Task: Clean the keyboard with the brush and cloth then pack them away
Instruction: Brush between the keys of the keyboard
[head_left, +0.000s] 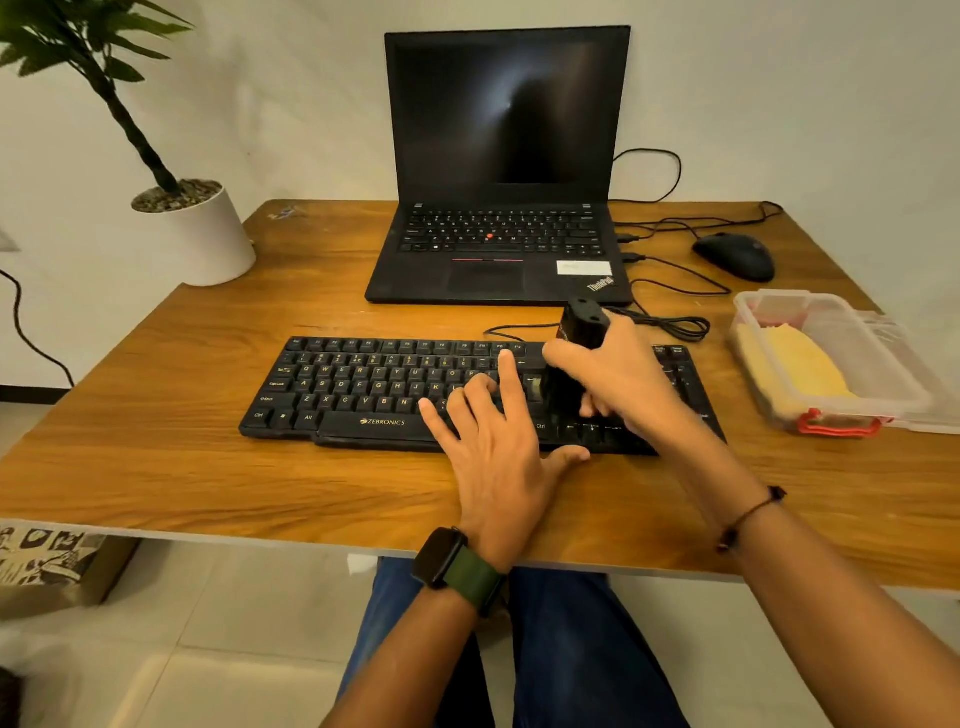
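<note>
A black Zebronics keyboard (363, 389) lies across the middle of the wooden desk (156, 467). My right hand (618, 379) grips a black brush (584, 325) upright, its lower end down on the keys at the right part of the keyboard. My left hand (493, 431) rests flat on the keyboard's right-centre keys with fingers spread, thumb at the front edge. A yellow cloth (795, 358) lies inside a clear plastic box (904, 384) at the right of the desk.
An open black laptop (498, 171) stands behind the keyboard, with cables (670, 317) trailing to its right. A black mouse (735, 254) sits at the back right. A potted plant (202, 234) stands at the back left corner. The box's lid (930, 415) lies beside the box.
</note>
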